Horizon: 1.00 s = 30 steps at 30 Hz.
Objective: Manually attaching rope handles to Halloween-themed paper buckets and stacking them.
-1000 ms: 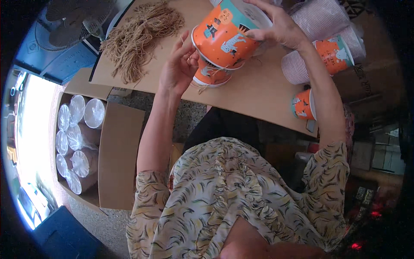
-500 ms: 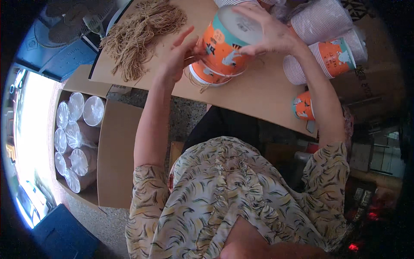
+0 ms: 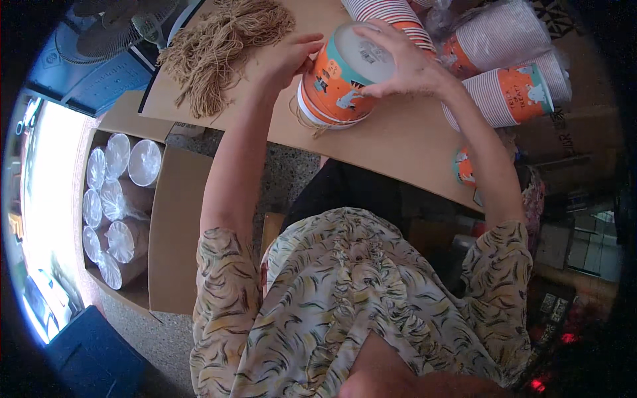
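An orange paper bucket (image 3: 337,87) with a teal band stands upside down on the cardboard-covered table, its pale base facing up. Its white rim is at the bottom, with a loop of twine (image 3: 312,126) beside it. My right hand (image 3: 405,63) grips it from the right, fingers over the base and thumb against the side. On the other side, my left hand (image 3: 292,58) is pressed to the wall with bent fingers; part of them is hidden. Just left of that hand lies a bundle of tan twine (image 3: 222,50).
Nested stacks of striped-rim paper buckets (image 3: 501,99) lie at the right, some in clear plastic. A small orange bucket (image 3: 464,166) is at the table's right edge. On the floor at left, an open carton (image 3: 182,232) holds several plastic-wrapped stacks. A fan (image 3: 113,33) stands far left.
The upper bucket has come down over the one beneath it, so the two now look nested. My right hand moved down with it, and my left hand has shifted slightly toward the right.
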Tool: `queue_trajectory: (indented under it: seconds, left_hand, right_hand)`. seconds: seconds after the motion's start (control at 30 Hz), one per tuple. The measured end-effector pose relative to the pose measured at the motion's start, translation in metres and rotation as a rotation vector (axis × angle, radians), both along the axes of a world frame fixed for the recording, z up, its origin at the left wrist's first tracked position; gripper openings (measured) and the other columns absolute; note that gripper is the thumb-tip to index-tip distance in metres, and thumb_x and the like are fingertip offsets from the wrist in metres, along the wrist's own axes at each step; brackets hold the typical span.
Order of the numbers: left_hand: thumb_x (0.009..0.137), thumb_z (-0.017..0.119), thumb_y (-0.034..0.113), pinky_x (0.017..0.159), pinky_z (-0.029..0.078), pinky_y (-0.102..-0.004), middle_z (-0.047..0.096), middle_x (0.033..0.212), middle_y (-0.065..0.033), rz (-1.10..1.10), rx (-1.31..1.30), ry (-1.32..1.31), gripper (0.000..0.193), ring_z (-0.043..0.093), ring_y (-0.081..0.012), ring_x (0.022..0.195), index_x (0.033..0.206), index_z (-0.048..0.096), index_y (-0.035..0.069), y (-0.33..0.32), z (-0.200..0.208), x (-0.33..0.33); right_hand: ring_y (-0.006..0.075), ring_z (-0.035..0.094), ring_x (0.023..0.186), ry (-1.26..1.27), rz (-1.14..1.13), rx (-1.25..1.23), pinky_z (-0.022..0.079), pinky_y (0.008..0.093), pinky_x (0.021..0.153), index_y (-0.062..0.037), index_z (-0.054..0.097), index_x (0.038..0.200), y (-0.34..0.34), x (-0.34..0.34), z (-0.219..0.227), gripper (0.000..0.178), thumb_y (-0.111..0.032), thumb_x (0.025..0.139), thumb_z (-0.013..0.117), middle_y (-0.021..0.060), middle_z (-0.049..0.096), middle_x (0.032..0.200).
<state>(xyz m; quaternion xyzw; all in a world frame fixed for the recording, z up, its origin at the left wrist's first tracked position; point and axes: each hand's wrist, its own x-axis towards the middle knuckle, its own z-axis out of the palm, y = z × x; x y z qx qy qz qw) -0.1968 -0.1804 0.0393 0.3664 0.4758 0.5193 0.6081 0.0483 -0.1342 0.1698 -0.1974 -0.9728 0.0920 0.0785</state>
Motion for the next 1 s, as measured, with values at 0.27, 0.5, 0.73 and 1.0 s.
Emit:
queue_trajectory:
  seconds: [0.27, 0.5, 0.73, 1.0]
  left_hand:
    - [0.097, 0.067, 0.023, 0.069, 0.046, -0.0224, 0.070, 0.097, 0.0017, 0.074, 0.116, 0.259, 0.031, 0.057, -0.0058, 0.079, 0.122, 0.072, 0.006, -0.010, 0.003, -0.002]
    - [0.097, 0.065, 0.016, 0.091, 0.050, -0.0275, 0.071, 0.113, -0.0007, 0.069, 0.136, 0.041, 0.032, 0.064, -0.0109, 0.100, 0.128, 0.067, 0.005, -0.024, -0.021, -0.011]
    - [0.098, 0.064, 0.014, 0.094, 0.048, -0.0281, 0.070, 0.117, 0.0012, 0.101, 0.138, 0.000, 0.032, 0.063, -0.0107, 0.102, 0.129, 0.067, 0.008, -0.033, -0.042, -0.012]
    - [0.096, 0.061, 0.004, 0.085, 0.055, -0.0281, 0.071, 0.119, -0.0052, 0.176, 0.051, -0.148, 0.037, 0.067, -0.0138, 0.100, 0.133, 0.064, 0.006, -0.043, -0.042, 0.006]
  right_hand:
    - [0.0361, 0.041, 0.141, 0.017, -0.088, 0.069, 0.037, 0.0420, 0.117, -0.0051, 0.045, 0.148, -0.013, -0.004, -0.009, 0.102, -0.039, 0.062, 0.090, 0.0196, 0.039, 0.153]
    - [0.0433, 0.041, 0.139, 0.079, -0.189, 0.094, 0.035, 0.0490, 0.117, -0.0030, 0.047, 0.147, -0.019, -0.007, -0.023, 0.112, -0.057, 0.057, 0.089, 0.0277, 0.041, 0.150]
    - [0.0404, 0.043, 0.137, 0.134, -0.351, 0.180, 0.039, 0.0467, 0.114, -0.0006, 0.051, 0.143, -0.039, -0.016, -0.038, 0.103, -0.051, 0.061, 0.089, 0.0231, 0.043, 0.150]
    - [0.0438, 0.040, 0.139, 0.141, -0.364, 0.121, 0.036, 0.0506, 0.115, -0.0021, 0.053, 0.141, -0.038, -0.015, -0.046, 0.106, -0.056, 0.058, 0.088, 0.0283, 0.039, 0.150]
